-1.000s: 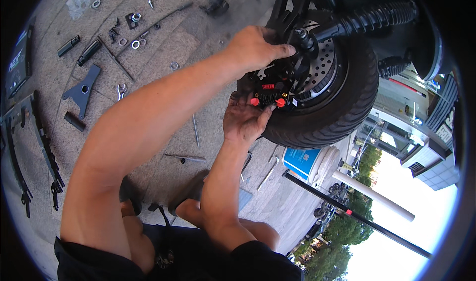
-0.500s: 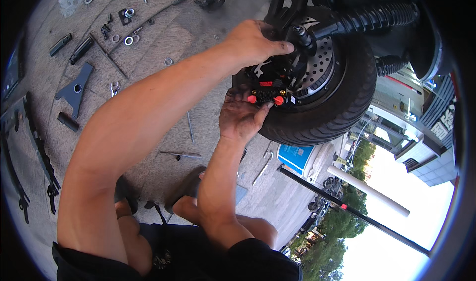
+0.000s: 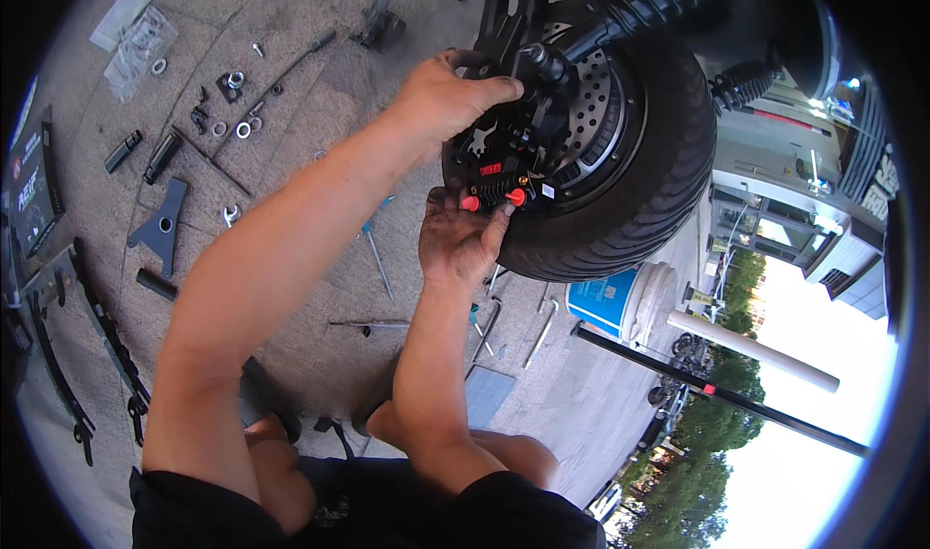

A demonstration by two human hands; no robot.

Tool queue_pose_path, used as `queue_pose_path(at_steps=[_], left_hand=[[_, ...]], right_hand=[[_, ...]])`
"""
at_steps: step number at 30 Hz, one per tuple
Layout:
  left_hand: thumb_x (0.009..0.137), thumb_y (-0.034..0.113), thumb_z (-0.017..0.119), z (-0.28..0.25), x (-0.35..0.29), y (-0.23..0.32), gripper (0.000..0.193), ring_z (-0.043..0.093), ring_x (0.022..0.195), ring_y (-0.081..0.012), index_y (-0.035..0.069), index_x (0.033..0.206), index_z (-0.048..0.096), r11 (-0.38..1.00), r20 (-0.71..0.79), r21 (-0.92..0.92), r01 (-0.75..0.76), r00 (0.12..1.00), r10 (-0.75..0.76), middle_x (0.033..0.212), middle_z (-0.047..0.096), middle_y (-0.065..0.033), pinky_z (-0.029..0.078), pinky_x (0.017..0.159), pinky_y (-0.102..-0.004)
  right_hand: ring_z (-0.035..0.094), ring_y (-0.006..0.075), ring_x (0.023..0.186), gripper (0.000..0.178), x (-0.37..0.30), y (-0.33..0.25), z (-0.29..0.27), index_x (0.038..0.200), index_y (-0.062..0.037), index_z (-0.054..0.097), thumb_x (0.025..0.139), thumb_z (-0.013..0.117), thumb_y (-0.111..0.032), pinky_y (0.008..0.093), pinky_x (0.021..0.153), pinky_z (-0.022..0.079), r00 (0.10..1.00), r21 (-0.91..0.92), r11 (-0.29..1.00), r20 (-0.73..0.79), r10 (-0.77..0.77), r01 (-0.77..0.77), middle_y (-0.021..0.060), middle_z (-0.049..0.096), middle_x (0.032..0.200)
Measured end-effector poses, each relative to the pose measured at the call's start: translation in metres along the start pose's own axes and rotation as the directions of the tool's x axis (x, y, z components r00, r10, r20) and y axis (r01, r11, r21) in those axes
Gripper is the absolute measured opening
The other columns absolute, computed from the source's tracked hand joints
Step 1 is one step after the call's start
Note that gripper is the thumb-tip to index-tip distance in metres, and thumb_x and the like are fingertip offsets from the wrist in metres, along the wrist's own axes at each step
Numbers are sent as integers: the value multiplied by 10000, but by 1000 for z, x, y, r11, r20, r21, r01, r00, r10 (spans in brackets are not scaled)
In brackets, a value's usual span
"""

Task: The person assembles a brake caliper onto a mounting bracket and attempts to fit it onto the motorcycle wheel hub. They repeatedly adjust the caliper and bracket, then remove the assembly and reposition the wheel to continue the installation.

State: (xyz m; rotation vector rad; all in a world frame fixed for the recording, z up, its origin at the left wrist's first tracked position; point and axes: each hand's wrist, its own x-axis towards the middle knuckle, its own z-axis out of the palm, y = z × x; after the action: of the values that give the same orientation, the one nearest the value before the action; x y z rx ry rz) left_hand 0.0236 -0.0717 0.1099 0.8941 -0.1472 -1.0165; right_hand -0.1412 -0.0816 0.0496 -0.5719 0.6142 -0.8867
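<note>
A black brake caliper (image 3: pixel 499 174) with two red caps and a spring sits at the edge of the drilled brake disc (image 3: pixel 593 99) on a wheel (image 3: pixel 649 210). My right hand (image 3: pixel 457 241) cups the caliper from below, its thumb beside a red cap and its fingers behind. Above it, my left hand (image 3: pixel 450 94) grips a black metal bracket (image 3: pixel 502 65) by the wheel, thumb on the near side. The left fingertips are hidden behind the bracket. A black shock absorber (image 3: pixel 639 12) slants up to the right over the disc.
On the paving lie a triangular grey plate (image 3: pixel 163 228), a wrench (image 3: pixel 232 216), a screwdriver (image 3: pixel 378 259), hex keys (image 3: pixel 541 334), and several washers and sleeves. A blue-and-white bucket (image 3: pixel 605 297) stands beyond the wheel. Long black brackets (image 3: pixel 102 326) lie at the left.
The view has turned, so the wheel and both hands appear shifted left. Both hands keep the same hold on the caliper and bracket.
</note>
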Motion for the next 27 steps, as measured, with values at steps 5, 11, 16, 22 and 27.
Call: queue_pose_path(at_steps=[5, 11, 16, 22, 27], left_hand=[[743, 253, 791, 2, 1, 5, 639, 658, 790, -182, 11, 1260, 503, 996, 5, 82, 39, 999, -39, 951, 647, -91, 519, 590, -314], [754, 290, 792, 3, -5, 6, 659, 648, 822, -184, 20, 1279, 497, 993, 0, 102, 51, 999, -51, 985, 641, -90, 503, 597, -321], [770, 303, 779, 3, -8, 7, 650, 637, 893, -207, 38, 1291, 494, 990, 23, 116, 80, 996, -83, 1043, 636, -92, 513, 690, -371], [784, 313, 764, 2, -6, 12, 673, 607, 988, -239, 39, 1323, 468, 979, 14, 145, 140, 990, -143, 1117, 622, -100, 506, 754, -415], [790, 329, 755, 3, -9, 18, 742, 583, 1044, -258, 28, 1371, 405, 964, 33, 220, 147, 987, -158, 1174, 594, -119, 499, 758, -429]], right_hand=[[558, 193, 958, 513, -3, -1, 4, 1244, -145, 514, 869, 619, -479, 368, 879, 421, 999, 17, 1000, -33, 1, 0, 32, 589, 1144], [548, 212, 963, 480, -2, 0, 7, 1206, -124, 547, 862, 633, -448, 363, 842, 431, 998, 45, 999, -63, -13, 16, 51, 611, 1113], [546, 197, 952, 487, -1, -2, 4, 1211, -136, 540, 868, 617, -473, 364, 853, 412, 999, 40, 999, -39, 25, -23, 35, 604, 1112], [549, 178, 935, 498, -2, 0, 6, 1220, -136, 530, 884, 591, -498, 356, 853, 386, 996, 59, 998, -81, 40, -35, 14, 600, 1084], [559, 175, 922, 476, -1, 0, 3, 1221, -120, 535, 891, 602, -457, 346, 816, 423, 998, 99, 994, -55, 40, -35, 19, 606, 1107]])
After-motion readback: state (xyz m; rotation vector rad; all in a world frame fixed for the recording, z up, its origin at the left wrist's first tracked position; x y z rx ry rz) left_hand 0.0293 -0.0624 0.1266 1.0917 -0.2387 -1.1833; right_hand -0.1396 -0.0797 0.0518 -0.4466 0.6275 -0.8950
